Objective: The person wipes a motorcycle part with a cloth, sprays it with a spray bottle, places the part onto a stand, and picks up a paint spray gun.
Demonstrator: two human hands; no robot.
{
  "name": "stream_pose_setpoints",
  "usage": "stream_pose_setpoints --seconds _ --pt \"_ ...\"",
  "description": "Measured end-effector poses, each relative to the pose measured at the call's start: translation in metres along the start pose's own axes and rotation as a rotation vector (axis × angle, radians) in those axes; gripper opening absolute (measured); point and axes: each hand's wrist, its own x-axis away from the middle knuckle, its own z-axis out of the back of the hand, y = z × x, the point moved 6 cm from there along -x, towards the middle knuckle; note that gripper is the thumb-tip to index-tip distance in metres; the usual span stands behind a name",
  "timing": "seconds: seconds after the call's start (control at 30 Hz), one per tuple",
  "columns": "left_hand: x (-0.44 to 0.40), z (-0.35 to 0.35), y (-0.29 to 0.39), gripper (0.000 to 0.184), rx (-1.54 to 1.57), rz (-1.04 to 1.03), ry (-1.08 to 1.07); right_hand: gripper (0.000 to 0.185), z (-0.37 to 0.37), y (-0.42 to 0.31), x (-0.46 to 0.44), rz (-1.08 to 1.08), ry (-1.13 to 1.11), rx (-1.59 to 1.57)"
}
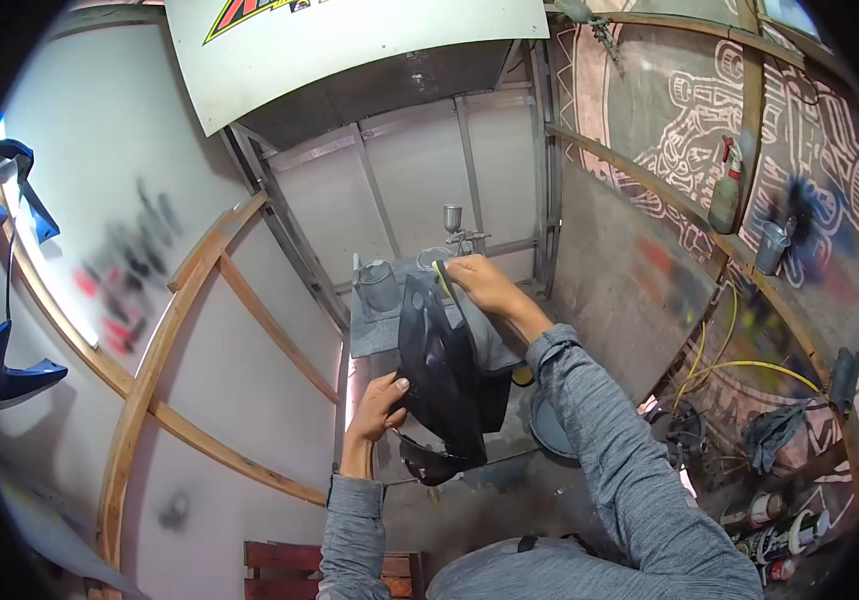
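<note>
A glossy black curved panel [437, 365] hangs upright between my two hands in the middle of the view. At its lower left edge, my left hand [378, 410] is closed on it, thumb on the near face. My right hand [485, 285] is closed at the panel's top, beside a thin yellow-green edge; its fingertips are partly hidden. Behind the panel stands a small grey table [375, 335] with a clear cup [380, 287] on it and a spray gun [455, 230] at its back.
Wooden beams [140, 420] cross the left wall, where blue parts [15, 370] hang. On the right are a spray bottle [726, 195], a hanging cup [772, 247], a yellow hose [750, 364] and several cans [785, 540]. A round basin [553, 425] sits beside my right forearm.
</note>
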Motion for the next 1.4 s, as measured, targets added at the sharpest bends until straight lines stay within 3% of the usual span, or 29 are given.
stream_pose_setpoints --seconds 0.03,0.1,0.13,0.17,0.23,0.27,0.3,0.37,0.4,0.43,0.5,0.57,0.63,0.77,0.87,0.97,1.0,1.03,1.13,1.17,1.27,1.3,1.37,1.4 --pt "0.000 -0.001 -0.003 0.028 0.005 0.000 0.002 0.030 0.004 0.010 0.001 -0.003 -0.005 0.001" --pt "-0.003 -0.002 -0.009 0.029 -0.018 0.034 -0.022 0.031 0.003 0.003 0.005 0.232 -0.076 0.478" --pt "-0.005 0.000 -0.017 0.030 0.001 0.029 -0.032 0.033 0.005 0.018 0.018 -0.459 0.050 -0.039" --pt "-0.008 0.002 -0.023 0.030 0.002 0.030 -0.036 0.033 0.001 0.035 0.020 -0.461 0.053 -0.037" --pt "-0.013 0.005 -0.032 0.031 0.089 0.037 -0.048 0.039 0.003 0.090 0.021 -0.478 0.401 -0.634" --pt "-0.013 0.003 -0.029 0.031 0.068 0.010 -0.068 0.043 0.021 0.091 0.030 -0.477 0.593 -0.353" --pt "-0.013 0.002 -0.027 0.031 0.071 0.009 -0.068 0.043 0.026 0.074 0.039 -0.477 0.592 -0.351" --pt "-0.011 0.000 -0.019 0.030 0.026 0.003 -0.078 0.042 0.020 0.020 0.055 -0.394 0.496 -1.219" --pt "-0.009 -0.002 -0.016 0.030 0.028 0.002 -0.075 0.039 0.025 0.016 0.047 -0.196 0.367 -1.289" --pt "-0.009 -0.003 -0.013 0.029 -0.008 0.006 -0.051 0.036 0.028 -0.007 0.052 -0.150 0.425 -1.199" --pt "-0.012 -0.005 -0.008 0.028 -0.045 0.007 -0.028 0.033 0.019 -0.044 0.057 -0.013 0.229 -0.559" --pt "-0.013 -0.008 -0.008 0.028 -0.128 0.040 -0.028 0.034 -0.005 -0.069 0.060 0.142 0.210 0.179" --pt "-0.012 -0.012 -0.006 0.028 -0.180 0.032 -0.040 0.030 -0.004 -0.074 0.056 0.185 0.297 0.448" --pt "-0.005 -0.018 0.008 0.026 -0.303 0.059 -0.094 0.037 0.005 -0.056 0.037 -0.007 0.100 0.282" --pt "-0.003 -0.015 0.009 0.026 -0.363 0.075 -0.102 0.049 -0.002 -0.026 0.029 -0.117 -0.038 -0.303" --pt "0.004 -0.021 0.018 0.027 -0.333 0.098 -0.089 0.049 -0.001 -0.051 0.032 -0.148 -0.165 -0.363" --pt "0.002 -0.019 0.017 0.027 -0.333 0.095 -0.090 0.046 -0.002 -0.041 0.027 -0.044 -0.177 -0.417" --pt "0.001 -0.016 0.013 0.027 -0.295 0.100 -0.109 0.046 -0.002 -0.032 0.024 -0.048 -0.175 -0.418" --pt "0.002 -0.006 -0.003 0.028 -0.214 0.100 -0.133 0.038 0.029 -0.035 0.021 0.158 0.193 0.131" --pt "0.003 -0.003 -0.005 0.029 -0.181 0.099 -0.140 0.038 0.032 -0.034 0.025 0.158 0.195 0.130" --pt "0.006 0.001 -0.002 0.032 -0.182 0.077 -0.093 0.033 0.047 0.007 0.040 -0.168 0.313 -0.531" --pt "0.006 0.002 -0.002 0.033 -0.183 0.075 -0.094 0.033 0.052 0.008 0.045 -0.167 0.312 -0.527" --pt "0.005 0.002 -0.003 0.033 -0.174 0.075 -0.091 0.038 0.059 0.010 0.055 0.003 0.410 -1.166" --pt "0.005 0.005 -0.004 0.032 -0.168 0.067 -0.067 0.040 0.057 0.016 0.061 -0.017 0.479 -1.137"
